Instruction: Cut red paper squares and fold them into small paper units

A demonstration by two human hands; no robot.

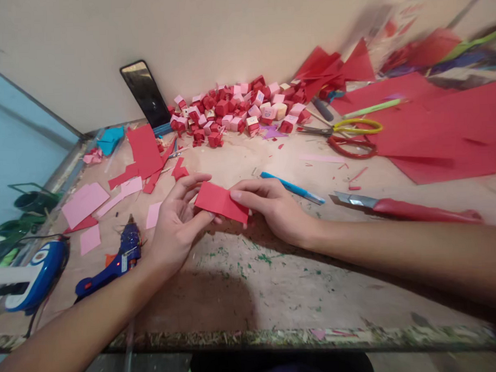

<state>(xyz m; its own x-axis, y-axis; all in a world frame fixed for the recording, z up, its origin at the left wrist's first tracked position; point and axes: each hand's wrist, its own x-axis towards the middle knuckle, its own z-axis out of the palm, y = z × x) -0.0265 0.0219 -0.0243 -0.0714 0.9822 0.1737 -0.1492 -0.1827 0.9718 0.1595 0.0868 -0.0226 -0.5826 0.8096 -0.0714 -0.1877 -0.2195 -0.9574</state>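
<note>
Between my two hands is a small rectangle of red paper (221, 202), held tilted above the table. My left hand (180, 223) grips its left end, thumb along the lower edge. At the right end, my right hand (273, 207) pinches it with the thumb on top and the fingers behind, partly hidden. A faint line crosses the paper near its middle. Just beyond my right hand lies a blue pen (292, 187). To the left of my left hand rests a blue glue gun (116, 261) with a small red light showing.
Small red and pink paper cubes (233, 110) are heaped against the wall beside a leaning phone (146, 94). Scissors (344, 134), a red-handled cutter knife (411, 206) and big red sheets (445, 125) lie right. Pink paper pieces (85, 204) and a blue-and-white device (42, 274) sit left.
</note>
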